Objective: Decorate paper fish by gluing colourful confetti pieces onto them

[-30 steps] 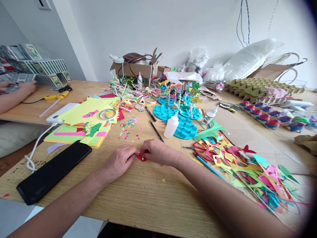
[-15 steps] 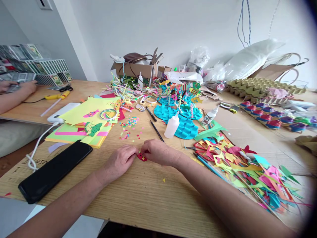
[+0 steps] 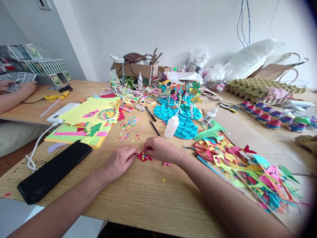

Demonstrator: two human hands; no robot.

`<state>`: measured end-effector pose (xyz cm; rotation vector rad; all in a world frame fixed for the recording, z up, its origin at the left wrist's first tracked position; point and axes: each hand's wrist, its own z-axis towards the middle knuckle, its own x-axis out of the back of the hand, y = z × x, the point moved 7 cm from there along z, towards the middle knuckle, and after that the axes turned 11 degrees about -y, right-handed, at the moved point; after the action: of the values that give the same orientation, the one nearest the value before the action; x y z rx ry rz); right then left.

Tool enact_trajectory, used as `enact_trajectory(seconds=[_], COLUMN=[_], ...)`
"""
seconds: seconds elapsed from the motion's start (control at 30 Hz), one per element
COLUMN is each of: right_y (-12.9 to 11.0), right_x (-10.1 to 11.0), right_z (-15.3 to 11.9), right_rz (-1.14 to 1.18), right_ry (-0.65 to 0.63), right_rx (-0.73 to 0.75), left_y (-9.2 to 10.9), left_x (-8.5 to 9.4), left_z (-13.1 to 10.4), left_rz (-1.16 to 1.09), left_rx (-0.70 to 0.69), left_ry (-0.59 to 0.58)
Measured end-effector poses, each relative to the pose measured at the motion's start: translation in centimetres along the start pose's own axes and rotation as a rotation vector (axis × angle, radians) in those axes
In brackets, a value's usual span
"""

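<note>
A small red paper fish with several coloured dots on it lies on the wooden table between my hands. My left hand is closed, its fingertips pinching the fish's left edge. Over the fish's upper right side, my right hand has its fingers pressed together; what is between them, if anything, is too small to make out. Beyond my hands lie loose confetti dots. Past my right hand stand a white squeeze bottle and a black pen. A pink paper scrap shows under my right wrist.
Paper scraps are heaped at right. Blue egg-carton bases with paper fish stand behind the bottle. At left are coloured sheets, a black phone-like slab and a yellow glue gun. Another person's hands work far left.
My right hand has shifted slightly right and up, uncovering more of the fish and its dots. The pink scrap now shows by my right wrist. My left hand stays nearly still.
</note>
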<state>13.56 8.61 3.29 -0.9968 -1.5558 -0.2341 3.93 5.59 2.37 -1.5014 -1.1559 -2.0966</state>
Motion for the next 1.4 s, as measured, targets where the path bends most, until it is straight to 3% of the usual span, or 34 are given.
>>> enact_trajectory(seconds=[0.5, 1.07, 1.4], right_y=[-0.2, -0.5, 0.2], right_x=[-0.8, -0.9, 0.2], right_z=[-0.1, -0.4, -0.8], right_rz=[-0.014, -0.032, 0.086], right_ry=[0.014, -0.014, 0.034], right_rx=[0.034, -0.029, -0.038], left_y=[0.2, 0.1, 0.0], left_x=[0.2, 0.2, 0.1], left_z=[-0.1, -0.1, -0.1], left_rz=[0.03, 0.022, 0.028], left_rx=[-0.007, -0.002, -0.003], left_ry=[0.006, 0.002, 0.011])
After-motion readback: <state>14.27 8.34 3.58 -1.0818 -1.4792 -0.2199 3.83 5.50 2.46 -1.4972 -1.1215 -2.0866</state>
